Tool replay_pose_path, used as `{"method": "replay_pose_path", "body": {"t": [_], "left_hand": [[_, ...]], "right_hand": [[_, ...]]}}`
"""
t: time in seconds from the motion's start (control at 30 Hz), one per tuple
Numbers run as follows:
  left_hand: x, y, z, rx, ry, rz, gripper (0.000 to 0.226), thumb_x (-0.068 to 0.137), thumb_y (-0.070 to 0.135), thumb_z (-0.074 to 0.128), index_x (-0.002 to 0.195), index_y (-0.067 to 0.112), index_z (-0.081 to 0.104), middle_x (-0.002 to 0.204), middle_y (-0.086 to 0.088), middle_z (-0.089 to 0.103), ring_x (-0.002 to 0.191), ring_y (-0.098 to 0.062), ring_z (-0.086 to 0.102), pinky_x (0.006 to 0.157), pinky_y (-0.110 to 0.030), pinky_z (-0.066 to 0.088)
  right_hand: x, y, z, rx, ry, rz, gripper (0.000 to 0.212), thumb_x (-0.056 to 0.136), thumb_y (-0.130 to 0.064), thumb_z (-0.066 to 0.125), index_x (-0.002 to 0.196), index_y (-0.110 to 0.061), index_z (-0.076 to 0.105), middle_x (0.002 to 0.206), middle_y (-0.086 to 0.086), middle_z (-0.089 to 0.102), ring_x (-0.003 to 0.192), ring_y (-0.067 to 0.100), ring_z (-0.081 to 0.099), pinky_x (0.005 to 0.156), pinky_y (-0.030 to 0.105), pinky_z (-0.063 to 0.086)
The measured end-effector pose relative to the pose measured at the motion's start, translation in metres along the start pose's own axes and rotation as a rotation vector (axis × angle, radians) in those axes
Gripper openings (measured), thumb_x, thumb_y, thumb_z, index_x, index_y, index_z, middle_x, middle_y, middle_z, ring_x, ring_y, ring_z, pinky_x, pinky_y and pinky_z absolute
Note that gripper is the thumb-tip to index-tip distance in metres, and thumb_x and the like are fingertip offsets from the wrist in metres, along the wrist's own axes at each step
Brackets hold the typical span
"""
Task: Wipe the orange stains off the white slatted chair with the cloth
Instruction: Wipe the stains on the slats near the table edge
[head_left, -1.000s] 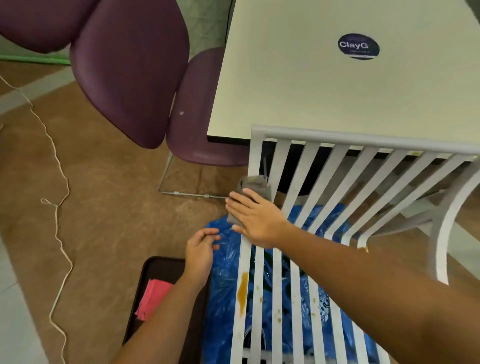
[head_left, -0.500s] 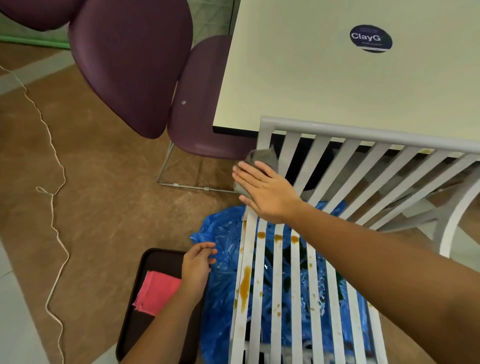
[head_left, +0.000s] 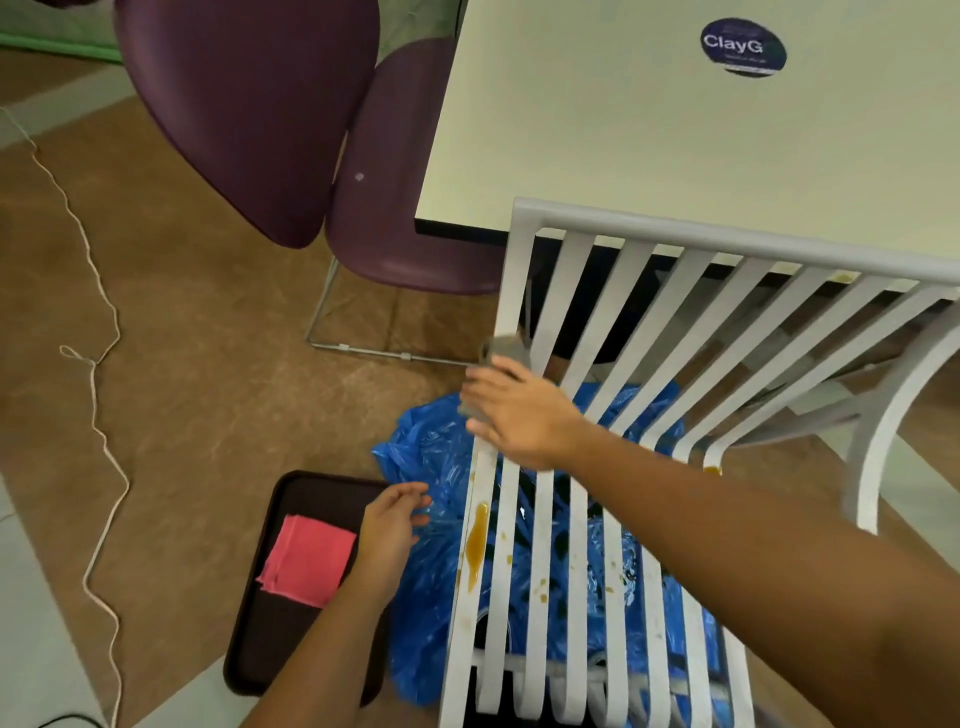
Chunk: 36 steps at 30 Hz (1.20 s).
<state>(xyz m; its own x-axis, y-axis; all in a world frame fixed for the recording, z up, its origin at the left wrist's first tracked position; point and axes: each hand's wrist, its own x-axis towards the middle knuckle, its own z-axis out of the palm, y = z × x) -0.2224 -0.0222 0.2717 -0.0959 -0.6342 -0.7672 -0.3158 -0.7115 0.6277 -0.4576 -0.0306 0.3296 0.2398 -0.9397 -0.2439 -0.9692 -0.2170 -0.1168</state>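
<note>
Moved since 0.5 s ago: right hand (head_left: 524, 415) and grey cloth (head_left: 506, 353), now lower on the outer left slat of the white chair (head_left: 727, 244).

Head view:
- Right hand: fingers straight, pressing flat on the cloth.
- Left hand (head_left: 389, 525): loosely curled, holding nothing, over the blue plastic sheet (head_left: 431, 452).
- Orange stain (head_left: 477, 540) (largest of several): same slat, nearer the seat front. A firm stroke along the slat should reach it.
- Surroundings: brown floor (head_left: 208, 338), dark tray (head_left: 291, 649) with pink cloth (head_left: 306, 561), cream table (head_left: 597, 130), purple chairs (head_left: 249, 104).
</note>
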Motion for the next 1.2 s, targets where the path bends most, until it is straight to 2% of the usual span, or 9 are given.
{"method": "replay_pose_path", "body": {"t": [0.13, 0.33, 0.47, 0.6, 0.7, 0.87, 0.97, 1.1, 1.2], "left_hand": [[-0.019, -0.039, -0.016, 0.047, 0.033, -0.04, 0.019, 0.101, 0.014, 0.053, 0.101, 0.018, 0.071, 0.101, -0.007, 0.073, 0.084, -0.019, 0.065, 0.072, -0.032, 0.045], [-0.061, -0.097, -0.008, 0.076, 0.085, -0.137, 0.025, 0.103, 0.007, 0.047, 0.098, 0.007, 0.072, 0.101, -0.015, 0.07, 0.091, -0.027, 0.064, 0.07, -0.032, 0.047], [-0.078, -0.124, 0.006, 0.119, 0.023, -0.2, 0.035, 0.103, 0.02, 0.048, 0.086, 0.013, 0.077, 0.096, -0.015, 0.074, 0.096, -0.033, 0.068, 0.093, -0.048, 0.052], [-0.089, -0.123, 0.02, 0.164, 0.213, -0.231, 0.038, 0.108, 0.025, 0.04, 0.09, 0.009, 0.069, 0.114, -0.014, 0.067, 0.117, -0.034, 0.058, 0.105, -0.038, 0.037], [-0.096, -0.12, 0.027, 0.193, 0.322, -0.258, 0.043, 0.109, 0.027, 0.036, 0.119, 0.001, 0.069, 0.134, -0.022, 0.06, 0.129, -0.038, 0.05, 0.111, -0.039, 0.031], [-0.104, -0.117, 0.039, 0.133, 0.469, -0.237, 0.048, 0.108, 0.034, 0.038, 0.121, -0.002, 0.067, 0.13, -0.024, 0.062, 0.124, -0.042, 0.053, 0.111, -0.047, 0.034], [-0.113, -0.117, 0.044, 0.093, 0.532, -0.248, 0.051, 0.107, 0.038, 0.038, 0.121, -0.002, 0.067, 0.13, -0.024, 0.062, 0.122, -0.043, 0.054, 0.111, -0.05, 0.038], [-0.124, -0.114, 0.053, 0.068, 0.551, -0.25, 0.056, 0.106, 0.042, 0.036, 0.128, -0.001, 0.063, 0.135, -0.024, 0.059, 0.125, -0.043, 0.052, 0.112, -0.051, 0.037], [-0.126, -0.115, 0.056, 0.061, 0.569, -0.238, 0.054, 0.105, 0.04, 0.039, 0.132, 0.0, 0.062, 0.135, -0.023, 0.06, 0.125, -0.043, 0.053, 0.11, -0.051, 0.038]], "right_hand": [[0.006, 0.003, -0.004, 0.001, 0.083, 0.224, 0.064, 0.105, -0.049, 0.011, 0.152, -0.015, 0.039, 0.159, -0.004, 0.036, 0.153, 0.009, 0.004, 0.123, 0.042, -0.009], [-0.037, -0.041, 0.036, 0.327, -0.046, 0.105, 0.058, 0.107, -0.048, 0.017, 0.152, -0.02, 0.039, 0.159, -0.007, 0.034, 0.152, 0.004, -0.002, 0.122, 0.039, -0.014], [-0.057, -0.062, 0.047, 0.489, -0.068, 0.105, 0.055, 0.108, -0.045, 0.018, 0.154, -0.02, 0.035, 0.162, -0.01, 0.028, 0.151, -0.001, -0.005, 0.123, 0.035, -0.012], [-0.064, -0.044, 0.034, 0.598, -0.023, 0.184, 0.052, 0.108, -0.045, 0.018, 0.154, -0.027, 0.033, 0.162, -0.015, 0.024, 0.149, -0.005, -0.001, 0.124, 0.036, -0.009], [-0.08, -0.028, 0.009, 0.741, 0.064, 0.379, 0.051, 0.108, -0.044, 0.017, 0.154, -0.028, 0.032, 0.162, -0.01, 0.026, 0.151, 0.002, 0.006, 0.125, 0.039, -0.004], [-0.137, 0.012, 0.014, 1.39, 0.181, 0.951, 0.063, 0.105, -0.053, 0.02, 0.154, -0.016, 0.032, 0.155, 0.006, 0.039, 0.143, 0.026, 0.035, 0.115, 0.035, 0.026], [-0.179, 0.025, 0.029, 1.583, 0.225, 1.061, 0.063, 0.106, -0.049, 0.021, 0.152, -0.007, 0.034, 0.15, 0.014, 0.045, 0.127, 0.026, 0.05, 0.102, 0.033, 0.038], [-0.218, 0.017, 0.054, 1.749, 0.212, 1.153, 0.065, 0.106, -0.049, 0.023, 0.153, -0.005, 0.032, 0.15, 0.021, 0.043, 0.133, 0.034, 0.048, 0.112, 0.046, 0.038], [-0.231, -0.009, 0.071, 1.856, 0.106, 1.23, 0.07, 0.101, -0.057, 0.029, 0.149, -0.007, 0.041, 0.137, 0.021, 0.056, 0.127, 0.039, 0.054, 0.11, 0.054, 0.041]]}}
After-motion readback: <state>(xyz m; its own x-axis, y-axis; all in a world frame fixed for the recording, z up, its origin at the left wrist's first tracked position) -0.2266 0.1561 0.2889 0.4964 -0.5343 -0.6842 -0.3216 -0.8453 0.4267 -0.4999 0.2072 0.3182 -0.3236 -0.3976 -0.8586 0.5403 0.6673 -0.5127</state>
